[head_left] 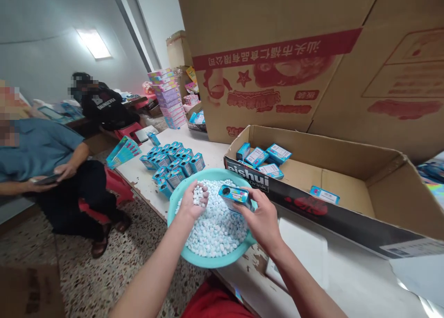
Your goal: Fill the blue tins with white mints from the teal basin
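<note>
A turquoise basin [176,244] stands at the table's edge, filled with small white and pale blue candies [218,234]. My left hand [190,202] is over the basin's left side, palm up, its fingers curled around a heap of the candies. In my right hand [265,218] is a small blue box [236,195], held above the candies. The box has a dark round hole in the end facing left. Behind the basin, several similar blue boxes [173,163] stand close together with their holes upward.
A long, low cardboard box [350,186] to the right holds several blue boxes. Behind it rises a large carton [277,77]. A white flat device [301,253] lies by my right forearm. Flat blue cards [123,152] lie at left. Two people [38,142] sit beyond the table.
</note>
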Demonstrator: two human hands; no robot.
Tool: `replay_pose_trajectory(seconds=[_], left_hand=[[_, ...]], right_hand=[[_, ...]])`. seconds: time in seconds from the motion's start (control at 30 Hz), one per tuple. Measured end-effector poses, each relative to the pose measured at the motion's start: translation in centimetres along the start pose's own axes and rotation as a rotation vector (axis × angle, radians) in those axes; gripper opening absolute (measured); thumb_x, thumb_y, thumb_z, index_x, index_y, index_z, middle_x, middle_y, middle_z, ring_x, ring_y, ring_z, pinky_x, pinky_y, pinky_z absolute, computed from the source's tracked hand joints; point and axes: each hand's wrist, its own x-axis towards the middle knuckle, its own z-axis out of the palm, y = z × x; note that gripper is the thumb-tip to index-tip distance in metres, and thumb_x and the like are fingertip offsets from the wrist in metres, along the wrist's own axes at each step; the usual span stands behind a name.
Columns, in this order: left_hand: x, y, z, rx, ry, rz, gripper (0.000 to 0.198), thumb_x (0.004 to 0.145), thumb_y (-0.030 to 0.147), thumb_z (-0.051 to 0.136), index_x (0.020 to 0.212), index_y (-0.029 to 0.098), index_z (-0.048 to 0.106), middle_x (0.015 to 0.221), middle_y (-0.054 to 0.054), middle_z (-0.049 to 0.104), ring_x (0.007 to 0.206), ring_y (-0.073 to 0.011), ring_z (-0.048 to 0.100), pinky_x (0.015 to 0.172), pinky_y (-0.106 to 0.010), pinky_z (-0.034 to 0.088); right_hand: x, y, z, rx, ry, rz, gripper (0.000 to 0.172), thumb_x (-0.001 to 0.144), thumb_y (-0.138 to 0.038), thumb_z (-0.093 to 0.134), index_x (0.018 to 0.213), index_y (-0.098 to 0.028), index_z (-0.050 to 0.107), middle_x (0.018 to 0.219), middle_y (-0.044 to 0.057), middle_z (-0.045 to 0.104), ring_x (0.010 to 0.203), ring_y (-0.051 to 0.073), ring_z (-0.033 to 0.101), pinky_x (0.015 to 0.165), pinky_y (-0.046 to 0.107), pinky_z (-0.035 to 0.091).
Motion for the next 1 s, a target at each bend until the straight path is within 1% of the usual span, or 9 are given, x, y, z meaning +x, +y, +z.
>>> replay_pose_trajectory(seconds=[0.13,0.3,0.43,0.63,0.8,0.83,0.9,0.97,1.0], left_hand=[[-1.2,2.0,2.7,-0.37,-0.004,0.054,0.029,0.08,0.033,0.064,0.065,0.018,0.044,0.05,0.007,0.037,0.038,-0.0047,0.036,0.034,-0.014,0.023],[-1.7,1.9,5.3,-0.286,0.063,0.316,0.041,0.065,0.04,0.079,0.063,0.017,0.045,0.052,0.006,0.043,0.044,-0.0054,0.044,0.041,-0.016,0.035],[-1.6,1.3,5.5,-0.219,0.105,0.435,0.049,0.062,0.051,0.079,0.062,0.017,0.044,0.052,0.007,0.042,0.044,-0.0047,0.042,0.039,-0.016,0.032],[-1.6,1.4,5.4,-0.208,0.045,0.423,0.051,0.063,0.054,0.078,0.063,0.018,0.042,0.051,0.008,0.034,0.038,-0.0021,0.032,0.033,-0.015,0.02],[-1.6,2.2,4.5,-0.173,0.038,0.441,0.049,0.065,0.055,0.075,0.062,0.019,0.042,0.05,0.008,0.032,0.037,-0.0031,0.03,0.033,-0.016,0.019],[-1.5,2.2,3.8,-0.098,0.062,0.466,0.048,0.066,0.056,0.073,0.062,0.019,0.043,0.05,0.008,0.034,0.037,-0.0043,0.032,0.034,-0.016,0.021],[-1.3,1.5,1.9,0.222,0.084,0.504,0.043,0.065,0.056,0.072,0.062,0.02,0.049,0.054,0.004,0.045,0.046,-0.0091,0.046,0.038,-0.018,0.033],[-1.3,0.3,-0.6,0.693,0.039,0.548,0.037,0.061,0.052,0.075,0.068,0.02,0.059,0.074,-0.004,0.063,0.074,-0.019,0.062,0.059,-0.027,0.05],[-1.4,-0.4,-2.0,0.911,-0.008,0.593,0.036,0.06,0.05,0.076,0.076,0.021,0.064,0.092,-0.007,0.068,0.094,-0.0243,0.063,0.077,-0.033,0.052]], right_hand=[[0.0,-0.6,1.4,-0.122,-0.077,-0.092,0.027,0.075,-0.028,0.071,0.102,-0.025,0.064,0.097,0.004,0.068,0.092,0.026,0.059,0.08,0.038,0.045],[0.0,-1.4,2.9,-0.194,-0.136,-0.111,0.026,0.077,-0.025,0.072,0.101,-0.023,0.063,0.097,0.005,0.067,0.091,0.027,0.058,0.078,0.037,0.045],[0.0,-1.8,3.1,-0.2,-0.146,-0.1,0.026,0.076,-0.024,0.074,0.1,-0.023,0.063,0.095,0.003,0.067,0.09,0.025,0.058,0.077,0.036,0.044],[0.0,-1.8,3.0,-0.145,-0.133,-0.085,0.024,0.075,-0.026,0.072,0.098,-0.024,0.065,0.095,0.003,0.068,0.09,0.025,0.059,0.078,0.037,0.045],[-0.1,-1.1,2.3,0.152,-0.117,0.071,0.03,0.07,-0.035,0.072,0.097,-0.023,0.068,0.097,0.004,0.07,0.088,0.025,0.063,0.081,0.039,0.049],[-0.2,-0.9,1.7,0.24,-0.131,0.12,0.032,0.068,-0.036,0.074,0.097,-0.022,0.068,0.096,0.004,0.07,0.087,0.025,0.063,0.081,0.039,0.05],[-0.8,-0.4,-0.2,0.407,-0.141,0.202,0.038,0.066,-0.037,0.077,0.099,-0.021,0.068,0.093,0.004,0.071,0.085,0.025,0.065,0.079,0.038,0.052],[-1.8,0.3,-2.8,0.489,-0.079,0.24,0.04,0.064,-0.036,0.08,0.1,-0.022,0.068,0.093,0.004,0.071,0.086,0.025,0.066,0.077,0.037,0.053],[-2.5,0.7,-4.3,0.482,-0.023,0.245,0.04,0.064,-0.036,0.081,0.1,-0.023,0.067,0.094,0.004,0.071,0.086,0.025,0.066,0.077,0.036,0.054]])
